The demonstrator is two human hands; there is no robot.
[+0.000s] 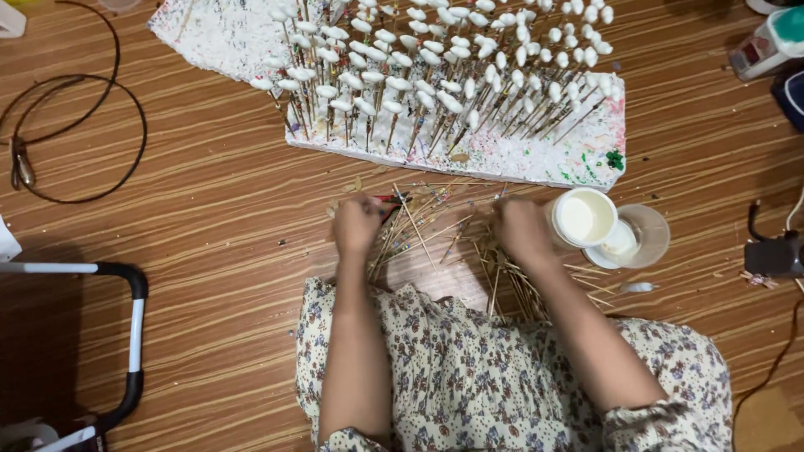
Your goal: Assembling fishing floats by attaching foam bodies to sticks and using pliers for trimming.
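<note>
Resting on loose wooden sticks (435, 238) strewn between hands: left hand (358, 224), right hand (521, 230), both curled, grip unclear.

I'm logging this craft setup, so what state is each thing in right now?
Left hand: closed, resting on the loose sticks.
Right hand: closed, on the loose sticks.
Loose sticks: scattered flat on the floor.
Foam board: lying flat, paint-speckled, stuck full of upright sticks.
White-tipped sticks: standing in the board.
White cup: upright, open, holding white liquid.
Black cable: loosely coiled.
</note>
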